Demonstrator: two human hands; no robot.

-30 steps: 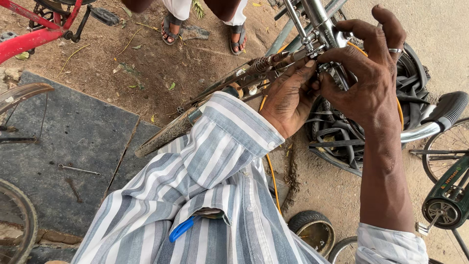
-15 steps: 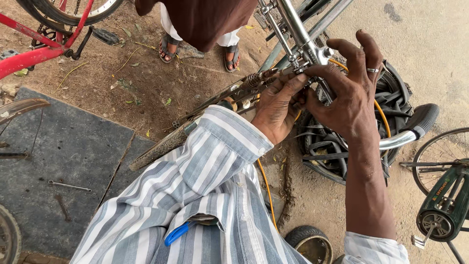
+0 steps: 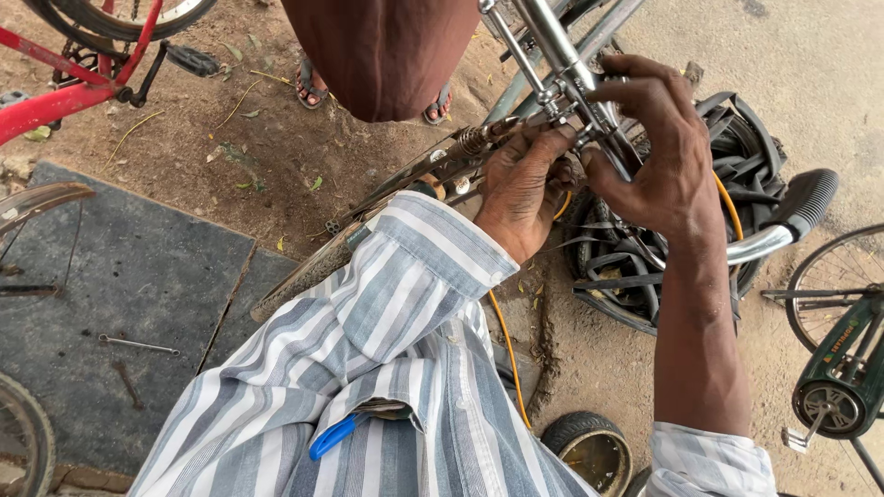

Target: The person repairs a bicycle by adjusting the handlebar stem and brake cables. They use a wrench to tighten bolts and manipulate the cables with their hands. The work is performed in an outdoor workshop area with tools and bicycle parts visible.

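Both hands, left hand [image 3: 523, 189] and right hand [image 3: 656, 156], pinch the chrome handlebar fitting [image 3: 575, 87]; their fingertips hide the small part between them.

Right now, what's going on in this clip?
A person in a striped shirt is working on a bicycle's chrome handlebar assembly with both bare hands. The left hand grips the fittings from below, while the right hand curls its fingers over the stem clamp. A handlebar end with a black grip sticks out to the right above a pile of old tyres. Another person in sandals stands just ahead, and a red bicycle lies to the left.
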